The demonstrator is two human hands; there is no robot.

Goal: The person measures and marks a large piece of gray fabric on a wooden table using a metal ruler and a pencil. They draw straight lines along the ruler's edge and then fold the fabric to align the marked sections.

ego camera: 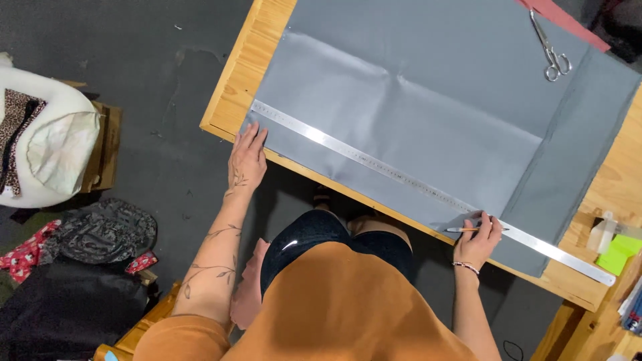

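A large sheet of grey fabric point(414, 113) lies spread over a wooden table point(234, 93). A long metal ruler point(401, 180) runs along the fabric's near edge. My left hand point(247, 157) lies flat, fingers apart, on the fabric's near left corner beside the ruler's left end. My right hand point(478, 241) holds a thin pencil point(468, 230) against the fabric just below the ruler, near its right end.
Metal scissors point(552, 50) lie on the fabric at the far right, next to a red strip point(568, 23). A small bottle point(602, 234) and green notes point(618, 253) sit at the table's right edge. Bags point(100, 234) and a white padded seat point(47, 140) stand on the dark floor at left.
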